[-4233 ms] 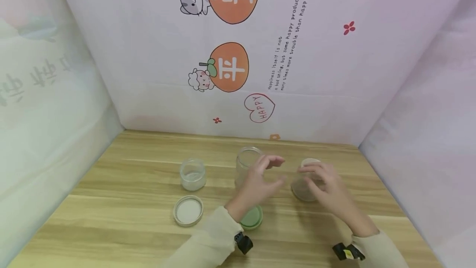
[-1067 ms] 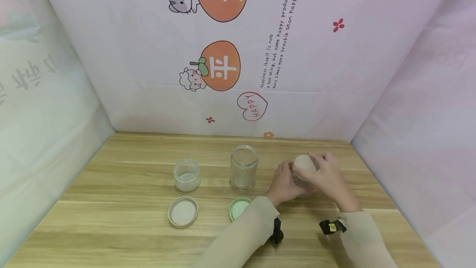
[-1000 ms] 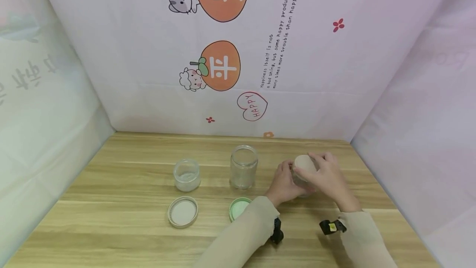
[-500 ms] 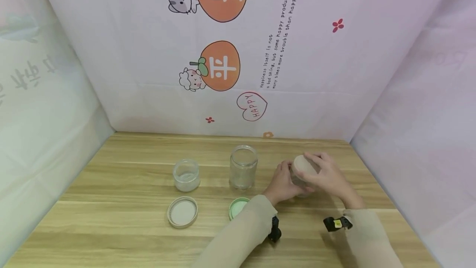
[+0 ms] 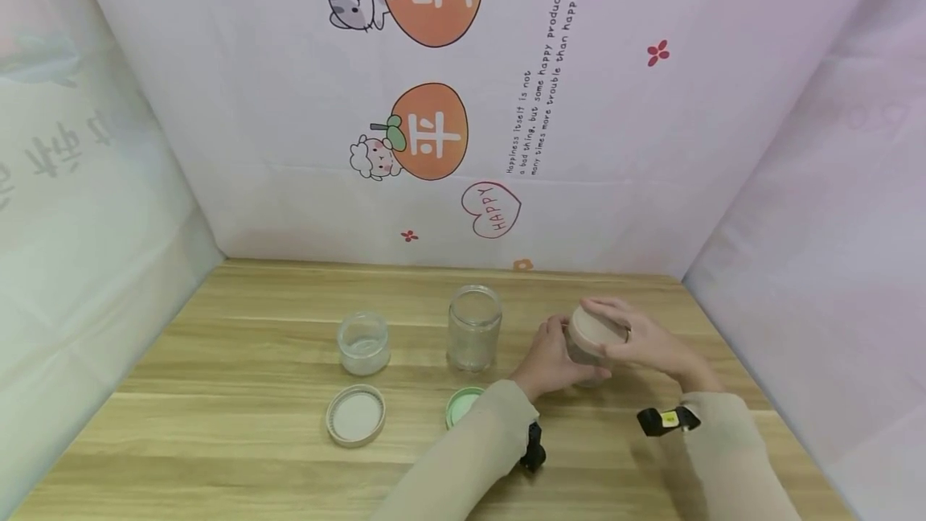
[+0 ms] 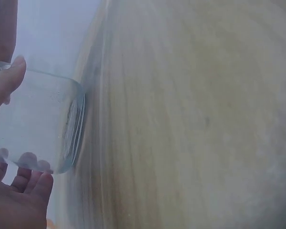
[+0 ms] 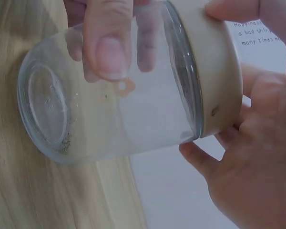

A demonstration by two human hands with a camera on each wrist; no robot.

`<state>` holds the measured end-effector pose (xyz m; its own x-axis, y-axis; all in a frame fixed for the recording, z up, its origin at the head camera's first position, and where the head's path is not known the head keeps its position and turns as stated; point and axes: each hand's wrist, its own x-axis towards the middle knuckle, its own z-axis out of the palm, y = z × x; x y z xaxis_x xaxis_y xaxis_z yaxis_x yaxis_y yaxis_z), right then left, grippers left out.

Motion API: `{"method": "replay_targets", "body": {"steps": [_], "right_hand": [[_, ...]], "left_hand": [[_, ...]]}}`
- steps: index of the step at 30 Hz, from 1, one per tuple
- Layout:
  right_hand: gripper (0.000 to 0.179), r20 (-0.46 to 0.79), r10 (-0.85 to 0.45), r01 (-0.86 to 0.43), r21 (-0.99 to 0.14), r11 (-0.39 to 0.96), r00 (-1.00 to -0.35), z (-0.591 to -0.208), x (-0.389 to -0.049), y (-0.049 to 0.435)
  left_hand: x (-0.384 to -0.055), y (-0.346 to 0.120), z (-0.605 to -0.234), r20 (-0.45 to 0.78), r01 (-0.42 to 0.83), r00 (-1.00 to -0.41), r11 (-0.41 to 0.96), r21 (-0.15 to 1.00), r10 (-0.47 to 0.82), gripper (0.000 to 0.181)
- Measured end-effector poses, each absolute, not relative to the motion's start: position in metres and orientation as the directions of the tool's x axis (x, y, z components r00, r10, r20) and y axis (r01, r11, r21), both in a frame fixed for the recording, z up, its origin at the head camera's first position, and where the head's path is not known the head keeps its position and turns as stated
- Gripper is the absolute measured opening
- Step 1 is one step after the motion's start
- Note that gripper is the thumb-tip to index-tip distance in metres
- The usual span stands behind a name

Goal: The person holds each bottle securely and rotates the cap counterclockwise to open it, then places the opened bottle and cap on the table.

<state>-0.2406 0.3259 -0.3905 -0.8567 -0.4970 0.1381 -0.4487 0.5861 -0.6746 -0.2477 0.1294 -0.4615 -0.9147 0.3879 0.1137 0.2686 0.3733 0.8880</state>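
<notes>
At the right of the table, a clear glass jar (image 7: 148, 109) stands with a beige screw lid (image 7: 217, 67) on its mouth. My left hand (image 5: 547, 358) grips the jar's glass body, thumb on one side and fingers on the other. My right hand (image 5: 647, 340) holds the lid by its rim from above, fingers curled round the edge. In the left wrist view, the jar's base (image 6: 76, 129) is near the tabletop. Inside the jar I see no contents, only a few specks and droplets on the glass.
A tall lidless glass jar (image 5: 473, 332) stands to the left, and a short lidless jar (image 5: 363, 344) farther left. Before them lie a green lid (image 5: 463, 405), partly behind my left sleeve, and a whitish lid (image 5: 355, 416). Fabric walls (image 5: 615, 183) enclose the wooden table (image 5: 239, 441).
Earlier, both hands were loose, the left near the tall jar. The left then took the lidded jar and the right its lid. Lately the right hand has turned over the lid, its wrist shifting right.
</notes>
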Motion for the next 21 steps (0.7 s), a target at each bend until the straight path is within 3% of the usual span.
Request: {"method": "replay_targets", "body": {"steps": [7,21], "right_hand": [[0.071,0.147,-0.457,-0.431,-0.660,0.615,-0.877,-0.391,-0.232,0.316],[0.058,0.340,-0.214,-0.356,-0.443,0.822,-0.916,-0.379,-0.210,0.286]], "left_hand": [[-0.247,0.130,-0.461,0.098,0.251,-0.921,0.379,0.891,0.378,0.101],[-0.247,0.132,-0.461,0.101,0.235,-0.928,0.352,0.906,0.359,0.100]]}}
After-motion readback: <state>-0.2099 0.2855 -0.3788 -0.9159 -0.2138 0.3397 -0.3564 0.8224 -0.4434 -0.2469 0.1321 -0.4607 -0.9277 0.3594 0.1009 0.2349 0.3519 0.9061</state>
